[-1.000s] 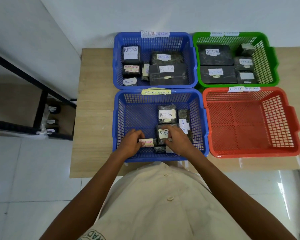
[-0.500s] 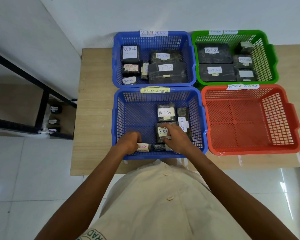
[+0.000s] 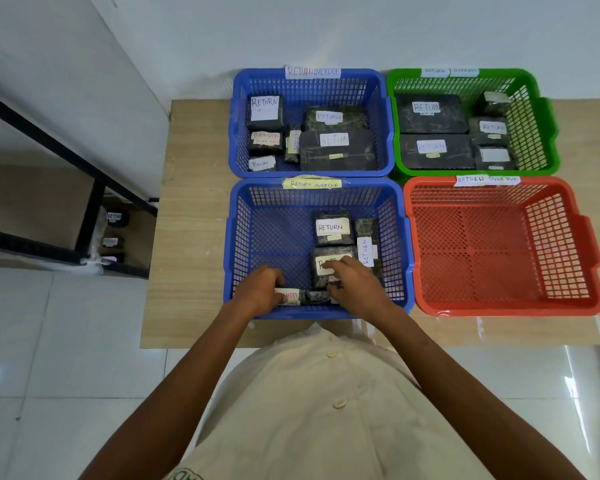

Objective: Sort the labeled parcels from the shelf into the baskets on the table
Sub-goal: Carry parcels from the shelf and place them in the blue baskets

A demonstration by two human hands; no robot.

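1. While the person leans over the desk (image 3: 187, 237), both bare hands reach into the near blue basket (image 3: 230, 237), which carries a yellow strip reading "RETURN OVERDUE" on its far rim.
2. The small parcel (image 3: 303, 296) is a short, dark, plastic-wrapped bundle. It has a white label written in pink, and it lies lengthwise along the basket's near wall.
3. The left grip (image 3: 260, 289) is closed around the left end of the small parcel, fingers curled over the label's edge. The dark right end sticks out toward the other hand.
4. The right grip (image 3: 355, 285) has bent fingers lying across the white label of the middle parcel (image 3: 326, 252), a dark bundle just beyond the small one. I cannot tell whether this hand clasps it or only rests there.
5. Behind that lies a third parcel (image 3: 331, 226) marked "RETURN". Beside it on the right is a narrow parcel (image 3: 366, 251) with its label running sideways.
6. The far blue basket (image 3: 238, 133) and the green basket (image 3: 548, 133) hold more labelled dark parcels.
7. The red basket (image 3: 593, 265) stands to the right of the near blue one.
8. A black-framed shelf (image 3: 84, 209) at the left holds a few parcels.
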